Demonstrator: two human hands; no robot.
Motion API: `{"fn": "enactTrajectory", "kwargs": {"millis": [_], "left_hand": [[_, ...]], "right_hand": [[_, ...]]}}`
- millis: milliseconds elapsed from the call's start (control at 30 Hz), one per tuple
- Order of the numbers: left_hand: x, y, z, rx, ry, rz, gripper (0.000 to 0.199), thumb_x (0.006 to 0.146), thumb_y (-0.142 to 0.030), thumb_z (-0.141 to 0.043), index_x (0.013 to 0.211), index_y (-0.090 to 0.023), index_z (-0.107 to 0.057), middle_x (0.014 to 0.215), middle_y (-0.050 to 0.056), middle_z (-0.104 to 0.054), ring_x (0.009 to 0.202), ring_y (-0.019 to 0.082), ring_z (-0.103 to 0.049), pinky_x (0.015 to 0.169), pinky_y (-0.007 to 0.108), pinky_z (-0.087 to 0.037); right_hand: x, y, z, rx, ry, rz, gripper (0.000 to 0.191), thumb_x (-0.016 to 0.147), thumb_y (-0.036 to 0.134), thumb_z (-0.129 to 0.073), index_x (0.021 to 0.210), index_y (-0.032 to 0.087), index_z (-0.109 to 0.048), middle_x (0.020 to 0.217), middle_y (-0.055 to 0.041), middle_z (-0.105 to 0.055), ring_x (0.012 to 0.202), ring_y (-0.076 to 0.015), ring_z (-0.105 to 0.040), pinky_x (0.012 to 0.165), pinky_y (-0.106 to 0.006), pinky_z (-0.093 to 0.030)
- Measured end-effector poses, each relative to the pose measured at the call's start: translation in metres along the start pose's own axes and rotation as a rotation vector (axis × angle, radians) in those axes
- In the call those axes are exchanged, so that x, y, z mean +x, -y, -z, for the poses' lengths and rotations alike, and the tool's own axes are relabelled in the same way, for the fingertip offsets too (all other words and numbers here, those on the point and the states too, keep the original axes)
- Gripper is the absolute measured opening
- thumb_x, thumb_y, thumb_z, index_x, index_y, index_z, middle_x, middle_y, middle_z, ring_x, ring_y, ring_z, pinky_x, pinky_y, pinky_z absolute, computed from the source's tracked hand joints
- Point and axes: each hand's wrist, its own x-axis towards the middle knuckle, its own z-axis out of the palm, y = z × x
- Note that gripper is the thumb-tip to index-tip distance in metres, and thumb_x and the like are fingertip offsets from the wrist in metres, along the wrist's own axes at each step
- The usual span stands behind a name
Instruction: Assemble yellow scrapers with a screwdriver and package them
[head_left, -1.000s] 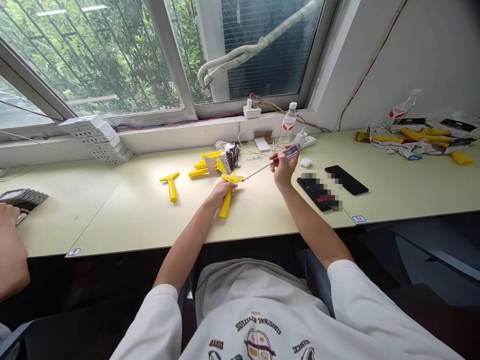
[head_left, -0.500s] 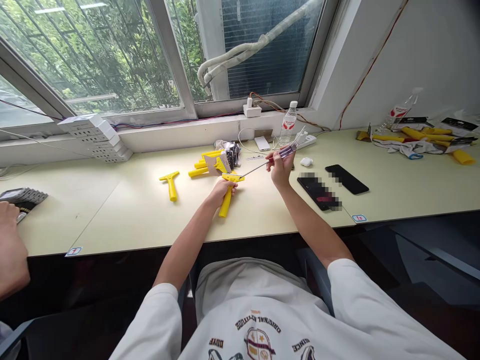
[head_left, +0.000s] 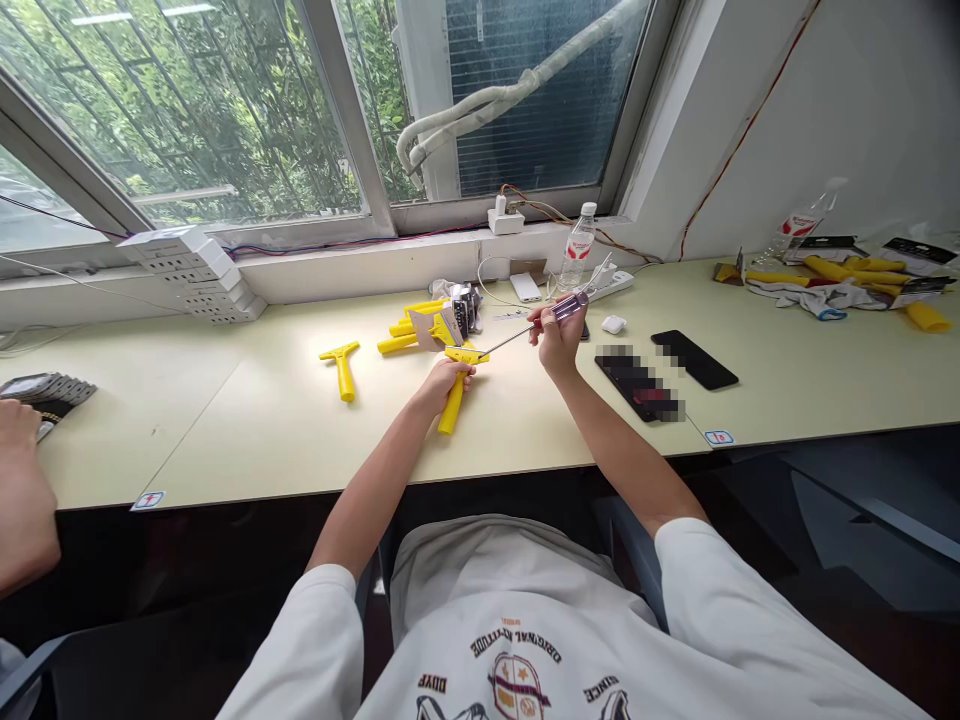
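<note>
The scraper (head_left: pixel 451 408) is above the desk (head_left: pixel 285 430), inboard of the front edge. Its long axis runs fore and aft: handle end toward the front edge, head toward the rear edge. The head lies crosswise, roughly parallel to the rear edge.

The left hand (head_left: pixel 442 384) is the nearer hand. Its fingers are closed around the handle just below the head.

Critical alignment: screwdriver (head_left: pixel 571 305) tip to the right end of the head. The shaft slopes down and leftward to the head; whether the tip is seated cannot be determined. The right hand (head_left: pixel 558 342) is to the right of the head, with its fingers wrapped around the screwdriver's handle. The scraper therefore lies to the left of these fingers, at the far end of the shaft.

A second scraper (head_left: pixel 344 374) lies left of the left hand, handle toward the front edge. The tool pile (head_left: pixel 399 345) lies behind the head, toward the rear edge. A phone (head_left: pixel 634 385) lies right of the right forearm.
</note>
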Motion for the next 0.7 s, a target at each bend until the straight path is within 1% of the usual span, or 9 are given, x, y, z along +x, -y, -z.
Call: {"fn": "enactTrajectory", "kwargs": {"millis": [133, 233, 400, 567, 700], "left_hand": [[-0.001, -0.001, 0.000, -0.006, 0.005, -0.005, 0.036, 0.077, -0.007, -0.079, 0.106, -0.016, -0.061, 0.081, 0.002, -0.068, 0.055, 0.009, -0.054, 0.053, 0.023, -0.047], [-0.002, -0.001, -0.002, -0.004, 0.010, -0.007, 0.037, 0.077, -0.008, -0.080, 0.107, -0.016, -0.061, 0.081, 0.002, -0.068, 0.055, 0.009, -0.054, 0.052, 0.023, -0.047], [-0.001, 0.000, -0.001, 0.002, 0.003, -0.005, 0.035, 0.078, -0.009, -0.082, 0.105, -0.016, -0.061, 0.082, 0.003, -0.068, 0.055, 0.009, -0.055, 0.052, 0.023, -0.047], [0.000, 0.001, 0.000, -0.002, 0.002, -0.006, 0.033, 0.079, -0.009, -0.083, 0.103, -0.016, -0.062, 0.082, 0.003, -0.068, 0.056, 0.009, -0.055, 0.053, 0.023, -0.047], [-0.001, -0.001, -0.002, 0.002, -0.005, -0.005, 0.032, 0.079, -0.009, -0.083, 0.102, -0.017, -0.062, 0.081, 0.003, -0.068, 0.056, 0.009, -0.055, 0.053, 0.023, -0.047]], "right_hand": [[-0.002, 0.000, -0.001, 0.006, 0.049, 0.059, 0.038, 0.102, 0.054, -0.072, 0.112, 0.033, -0.042, 0.085, 0.0070, -0.074, 0.049, -0.0086, -0.053, 0.044, -0.022, -0.047], [-0.003, -0.003, 0.000, -0.006, 0.063, 0.088, 0.037, 0.103, 0.054, -0.071, 0.113, 0.033, -0.042, 0.085, 0.0074, -0.074, 0.049, -0.0090, -0.053, 0.043, -0.022, -0.046], [-0.003, -0.007, 0.000, -0.040, 0.063, 0.118, 0.040, 0.102, 0.058, -0.069, 0.114, 0.034, -0.039, 0.084, 0.0077, -0.071, 0.052, -0.0109, -0.056, 0.043, -0.022, -0.045], [-0.006, -0.008, -0.001, -0.065, 0.075, 0.145, 0.043, 0.102, 0.062, -0.067, 0.114, 0.034, -0.037, 0.083, 0.0078, -0.070, 0.050, -0.0108, -0.053, 0.043, -0.024, -0.044], [-0.009, -0.011, -0.001, -0.043, 0.106, 0.186, 0.040, 0.104, 0.058, -0.069, 0.115, 0.034, -0.039, 0.085, 0.0072, -0.071, 0.049, -0.0107, -0.053, 0.044, -0.025, -0.045]]}}
